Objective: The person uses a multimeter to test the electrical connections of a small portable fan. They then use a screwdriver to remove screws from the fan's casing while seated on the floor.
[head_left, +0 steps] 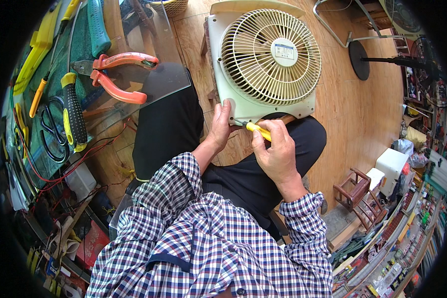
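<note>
A fan (pixel 233 102) with a pale square housing and a round slatted grille stands in front of me, its near edge by my knees. My left hand (pixel 219 128) grips the housing's near left corner, thumb on the face and the other fingers mostly hidden below. In my right hand (pixel 278 151) is a screwdriver (pixel 258 130) with a yellow handle, the fingers closed around it. Its short shaft points left to the near left corner, close to my left thumb. Whether the tip sits in a screw is too small to tell.
On the glass-topped table (pixel 166 87) at left lie red-handled pliers (pixel 118 92), a black-and-yellow screwdriver (pixel 73 111), black scissors (pixel 54 130) and red wires (pixel 92 151). A small wooden chair (pixel 353 191), a white box (pixel 391 166) and shelves of small parts (pixel 407 238) line the right side.
</note>
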A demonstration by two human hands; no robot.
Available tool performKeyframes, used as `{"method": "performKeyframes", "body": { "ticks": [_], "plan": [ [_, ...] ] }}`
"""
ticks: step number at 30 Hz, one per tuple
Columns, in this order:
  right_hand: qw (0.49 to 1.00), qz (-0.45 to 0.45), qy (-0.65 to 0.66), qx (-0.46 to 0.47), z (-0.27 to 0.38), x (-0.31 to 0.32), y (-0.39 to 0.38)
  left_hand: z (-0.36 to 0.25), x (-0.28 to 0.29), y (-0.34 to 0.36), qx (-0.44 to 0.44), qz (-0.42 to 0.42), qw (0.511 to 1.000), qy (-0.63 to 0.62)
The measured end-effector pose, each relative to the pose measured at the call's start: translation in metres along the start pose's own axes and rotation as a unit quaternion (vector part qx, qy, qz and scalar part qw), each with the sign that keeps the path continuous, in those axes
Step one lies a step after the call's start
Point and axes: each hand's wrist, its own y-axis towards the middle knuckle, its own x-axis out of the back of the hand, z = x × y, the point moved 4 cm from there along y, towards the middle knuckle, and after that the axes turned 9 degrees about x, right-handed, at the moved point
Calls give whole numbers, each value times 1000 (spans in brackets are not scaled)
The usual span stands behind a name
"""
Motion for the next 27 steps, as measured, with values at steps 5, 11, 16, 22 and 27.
{"method": "performKeyframes", "body": {
  "ticks": [5,11,16,22,27],
  "plan": [
    [999,18,-25,11,0,-10,4,-1,1,-1,-13,3,1000,8],
    [992,67,-95,57,10,-17,16,1,1,1,-12,-4,1000,-2],
    [980,119,-140,78,14,-23,18,12,6,11,-11,-3,1000,-7],
    [976,170,-128,-33,9,-26,18,6,3,8,-17,-7,1000,5],
    [968,215,-125,40,14,-25,27,8,4,11,-12,-10,1000,7]
  ]
}}
